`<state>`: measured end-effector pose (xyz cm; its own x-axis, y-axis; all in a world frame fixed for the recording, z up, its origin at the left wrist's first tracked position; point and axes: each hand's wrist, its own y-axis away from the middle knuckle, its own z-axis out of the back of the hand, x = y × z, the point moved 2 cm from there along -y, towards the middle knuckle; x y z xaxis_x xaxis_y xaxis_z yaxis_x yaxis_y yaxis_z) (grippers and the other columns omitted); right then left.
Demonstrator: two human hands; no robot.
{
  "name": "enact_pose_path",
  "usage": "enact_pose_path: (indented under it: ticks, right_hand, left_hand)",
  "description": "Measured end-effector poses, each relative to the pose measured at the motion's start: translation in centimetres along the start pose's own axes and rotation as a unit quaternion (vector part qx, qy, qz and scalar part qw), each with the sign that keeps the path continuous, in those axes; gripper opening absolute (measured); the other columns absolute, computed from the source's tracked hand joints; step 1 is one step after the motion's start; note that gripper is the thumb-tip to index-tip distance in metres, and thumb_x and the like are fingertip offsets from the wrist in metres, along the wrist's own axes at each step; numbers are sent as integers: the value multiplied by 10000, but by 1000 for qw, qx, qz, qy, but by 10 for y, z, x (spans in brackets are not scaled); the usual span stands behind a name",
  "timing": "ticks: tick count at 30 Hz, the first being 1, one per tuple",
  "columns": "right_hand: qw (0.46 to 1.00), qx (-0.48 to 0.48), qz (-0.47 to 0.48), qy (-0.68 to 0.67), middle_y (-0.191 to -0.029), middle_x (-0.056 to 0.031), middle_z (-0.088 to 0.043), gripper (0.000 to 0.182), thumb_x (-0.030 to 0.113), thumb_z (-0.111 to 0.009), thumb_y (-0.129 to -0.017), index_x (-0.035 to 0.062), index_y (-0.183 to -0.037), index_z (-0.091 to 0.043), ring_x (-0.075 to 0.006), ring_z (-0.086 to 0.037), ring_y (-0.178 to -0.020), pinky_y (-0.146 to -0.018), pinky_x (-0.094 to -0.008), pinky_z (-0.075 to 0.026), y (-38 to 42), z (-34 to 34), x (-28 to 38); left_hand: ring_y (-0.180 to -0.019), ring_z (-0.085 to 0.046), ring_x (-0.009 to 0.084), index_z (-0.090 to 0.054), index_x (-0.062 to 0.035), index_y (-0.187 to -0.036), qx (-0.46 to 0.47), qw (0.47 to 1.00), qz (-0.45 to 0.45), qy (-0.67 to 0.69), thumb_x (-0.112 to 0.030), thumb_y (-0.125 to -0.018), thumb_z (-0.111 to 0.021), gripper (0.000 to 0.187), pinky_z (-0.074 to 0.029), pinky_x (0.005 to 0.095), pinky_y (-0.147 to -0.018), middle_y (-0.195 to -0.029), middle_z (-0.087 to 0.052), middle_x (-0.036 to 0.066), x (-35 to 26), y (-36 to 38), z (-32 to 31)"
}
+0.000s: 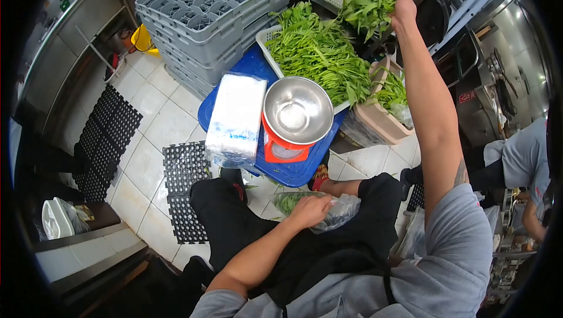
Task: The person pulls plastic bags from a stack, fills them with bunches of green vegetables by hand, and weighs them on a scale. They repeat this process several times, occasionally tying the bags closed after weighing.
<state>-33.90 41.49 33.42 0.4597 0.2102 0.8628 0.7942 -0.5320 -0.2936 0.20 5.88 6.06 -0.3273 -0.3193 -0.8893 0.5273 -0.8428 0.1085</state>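
Note:
My right hand [403,12], raised at the upper right, is closed round a bunch of leafy greens [368,12]. Low between my knees, my left hand [311,211] grips a clear plastic bag [341,211] with greens inside. A steel bowl [298,110] rests on a red scale [286,152] on the blue lid [300,172]. Left of the scale lies a stack of clear plastic bags [236,112]. Behind the bowl, a white basket [264,37] is heaped with long-stemmed greens [316,54].
Grey dish racks [214,24] are stacked at the back left. A beige crate [381,125] with greens stands right of the blue lid. Black rubber mats [183,192] lie on the tiled floor. Another person [519,156] is at the far right.

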Motion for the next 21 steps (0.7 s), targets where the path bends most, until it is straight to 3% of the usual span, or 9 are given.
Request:
enact_pose_path:
  ticks: [4, 7, 10, 13, 16, 17, 18, 19, 21]
  right_hand:
    - [993, -104, -21, -56, -911, -158, -606, 243, 143, -500, -1010, 16, -1193, -404, -337, -667, -825, -750, -524, -600, 2, 8, -2]
    - [988, -143, -21, -62, -918, -145, -612, 242, 151, -496, -1010, 1, -1183, -417, -290, -644, -786, -726, -479, -593, -9, 22, -2]
    - [991, -84, -58, -82, -914, -122, -620, 208, 155, -493, -1011, 10, -1153, -449, -246, -622, -758, -700, -420, -577, -14, 40, 1]
    - [987, -71, -87, -117, -887, -98, -630, 153, 169, -512, -1005, 32, -1073, -508, -228, -630, -782, -709, -387, -566, 3, 56, 11]
    - [993, -20, -86, -80, -845, -94, -634, 134, 180, -538, -992, 46, -988, -543, -220, -631, -789, -722, -390, -564, 44, 82, 21]
    - [989, 38, -113, -86, -809, -90, -634, 142, 186, -558, -980, 53, -928, -557, -235, -635, -801, -759, -407, -562, 66, 91, 24]
    - [983, 3, -134, -124, -791, -88, -631, 130, 183, -566, -974, 66, -918, -562, -258, -637, -820, -795, -414, -552, 106, 79, 29]
    - [967, 53, -188, -165, -786, -81, -631, 125, 188, -567, -972, 78, -913, -573, -276, -636, -839, -820, -417, -541, 127, 90, 26]
    - [952, 60, -228, -197, -788, -63, -633, 127, 210, -577, -967, 98, -909, -593, -260, -639, -828, -805, -407, -550, 186, 98, 23]
  left_hand:
    - [-932, -626, 427, -589, -38, -1000, 14, 1000, 21, -5, -255, -962, -494, 240, -469, 546, -805, -921, -667, 233, 0, -1, 0]
    - [-1021, -608, 378, -597, -22, -1007, -44, 997, -61, -5, -236, -961, -504, 237, -467, 500, -848, -990, -663, 198, 5, -2, -1]
    - [-964, -575, 369, -572, -4, -922, -122, 977, -175, 31, -225, -971, -536, 229, -458, 466, -849, -950, -610, 165, 2, -2, -1]
    - [-882, -570, 370, -599, -10, -953, -130, 957, -190, 175, -198, -973, -532, 200, -469, 438, -830, -896, -619, 143, -4, -7, -4]
    - [-810, -605, 327, -594, -15, -980, -82, 976, -43, 197, -196, -983, -553, 186, -482, 393, -793, -841, -624, 132, -10, -3, -4]
    - [-810, -619, 296, -586, -19, -1025, -101, 968, -19, 231, -206, -984, -560, 193, -484, 375, -776, -847, -638, 131, -17, -2, -3]
    - [-810, -634, 265, -577, -24, -1070, -120, 957, 4, 263, -216, -985, -567, 211, -486, 358, -760, -853, -652, 130, -29, -3, 2]
    - [-810, -649, 234, -569, -28, -1115, -138, 945, 30, 294, -226, -986, -575, 237, -488, 340, -744, -858, -667, 130, -40, -4, 6]
    - [-839, -650, 183, -520, -29, -1226, -207, 933, 18, 292, -213, -971, -603, 325, -492, 317, -740, -910, -688, 146, -63, -10, 15]
